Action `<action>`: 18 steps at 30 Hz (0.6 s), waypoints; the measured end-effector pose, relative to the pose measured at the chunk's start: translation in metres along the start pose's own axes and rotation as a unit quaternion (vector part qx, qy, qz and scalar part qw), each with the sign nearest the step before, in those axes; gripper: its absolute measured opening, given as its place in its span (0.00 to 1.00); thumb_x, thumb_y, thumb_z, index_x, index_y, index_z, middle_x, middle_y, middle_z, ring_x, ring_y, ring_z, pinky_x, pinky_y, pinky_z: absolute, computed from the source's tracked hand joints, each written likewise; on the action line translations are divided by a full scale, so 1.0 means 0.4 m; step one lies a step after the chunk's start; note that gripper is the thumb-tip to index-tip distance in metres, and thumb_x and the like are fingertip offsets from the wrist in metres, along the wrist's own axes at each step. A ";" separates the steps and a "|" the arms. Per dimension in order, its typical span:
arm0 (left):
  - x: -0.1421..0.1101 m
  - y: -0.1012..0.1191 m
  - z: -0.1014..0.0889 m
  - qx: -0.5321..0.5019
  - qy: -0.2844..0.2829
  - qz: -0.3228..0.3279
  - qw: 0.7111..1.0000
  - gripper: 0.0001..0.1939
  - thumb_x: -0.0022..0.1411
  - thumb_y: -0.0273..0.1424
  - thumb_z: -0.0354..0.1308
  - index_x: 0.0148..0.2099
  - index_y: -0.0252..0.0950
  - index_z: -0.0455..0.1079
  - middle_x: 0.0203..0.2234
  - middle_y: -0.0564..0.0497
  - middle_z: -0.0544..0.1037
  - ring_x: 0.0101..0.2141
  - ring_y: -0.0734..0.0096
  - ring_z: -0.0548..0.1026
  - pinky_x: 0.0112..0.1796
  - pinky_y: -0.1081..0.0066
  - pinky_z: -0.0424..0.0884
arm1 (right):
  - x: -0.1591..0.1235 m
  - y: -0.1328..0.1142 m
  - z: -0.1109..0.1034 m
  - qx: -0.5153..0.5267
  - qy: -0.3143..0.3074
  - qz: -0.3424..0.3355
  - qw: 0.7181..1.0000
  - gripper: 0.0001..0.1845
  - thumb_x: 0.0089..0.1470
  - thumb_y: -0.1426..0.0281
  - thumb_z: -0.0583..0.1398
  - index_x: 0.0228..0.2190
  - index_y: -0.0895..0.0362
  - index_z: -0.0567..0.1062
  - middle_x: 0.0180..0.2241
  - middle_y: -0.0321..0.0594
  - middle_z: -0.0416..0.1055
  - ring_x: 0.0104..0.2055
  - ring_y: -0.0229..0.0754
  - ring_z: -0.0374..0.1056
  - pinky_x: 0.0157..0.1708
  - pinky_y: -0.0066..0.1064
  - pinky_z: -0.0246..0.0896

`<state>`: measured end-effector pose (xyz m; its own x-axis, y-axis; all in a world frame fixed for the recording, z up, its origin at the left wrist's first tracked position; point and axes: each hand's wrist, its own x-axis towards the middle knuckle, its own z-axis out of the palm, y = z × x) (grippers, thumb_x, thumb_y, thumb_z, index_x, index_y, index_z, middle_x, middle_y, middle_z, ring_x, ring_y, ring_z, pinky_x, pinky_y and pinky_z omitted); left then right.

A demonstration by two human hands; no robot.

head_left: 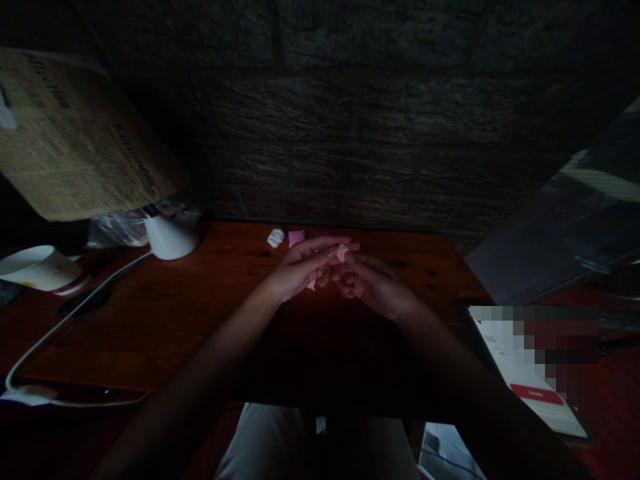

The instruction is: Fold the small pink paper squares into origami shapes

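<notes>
Over the wooden table, my left hand (303, 268) and my right hand (376, 285) meet at the fingertips. Between them is a small pale pink lump of what looks like modelling clay (343, 252). My left thumb and fingers press it from one side, and my right thumb and forefinger pinch it from the other. Below my left palm a bit of another pink piece (311, 285) shows, mostly hidden. Just behind my left hand lie a white crumpled lump (275, 237) and a flat pink block (297, 237). Dim light blurs the finger detail.
A lamp with a newsprint shade (85, 140) and white base (171, 238) stands left on the table (210, 293). Near it are a paper cup (43, 270) and a white cord (75, 310). A dark brick wall (320, 133) rises behind; a lit tablet-like screen (540, 393) is at right.
</notes>
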<state>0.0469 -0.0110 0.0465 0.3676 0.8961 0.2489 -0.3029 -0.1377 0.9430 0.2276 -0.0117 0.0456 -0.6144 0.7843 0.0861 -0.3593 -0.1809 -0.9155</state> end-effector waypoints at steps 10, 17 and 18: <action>0.003 0.002 0.000 0.011 0.025 0.022 0.999 0.19 0.56 0.40 0.73 0.47 0.38 0.82 0.46 0.43 0.85 0.20 0.81 0.72 0.20 0.78 0.65 | 0.002 0.008 0.003 -0.028 0.000 -0.012 1.000 0.21 0.54 0.49 0.68 0.30 0.56 0.82 0.30 0.39 0.79 0.27 0.33 0.68 0.26 0.25 0.61; 0.005 -0.007 -0.013 0.042 0.060 0.019 0.997 0.17 0.50 0.41 0.76 0.39 0.37 0.83 0.31 0.48 0.84 0.22 0.77 0.74 0.22 0.76 0.68 | -0.001 0.016 -0.004 -0.024 -0.025 0.006 0.999 0.21 0.53 0.49 0.69 0.32 0.56 0.82 0.30 0.39 0.79 0.27 0.34 0.69 0.26 0.25 0.61; 0.005 -0.007 -0.013 0.044 0.061 0.019 0.997 0.17 0.49 0.41 0.76 0.38 0.36 0.83 0.29 0.49 0.84 0.20 0.78 0.73 0.20 0.76 0.67 | -0.002 0.017 -0.005 -0.024 -0.025 0.007 0.999 0.21 0.53 0.50 0.69 0.32 0.56 0.82 0.30 0.39 0.79 0.27 0.34 0.69 0.26 0.25 0.61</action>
<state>0.0441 -0.0065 0.0432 0.2450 0.9337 0.2611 -0.2338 -0.2045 0.9505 0.2268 -0.0123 0.0384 -0.6544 0.7505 0.0925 -0.3169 -0.1611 -0.9347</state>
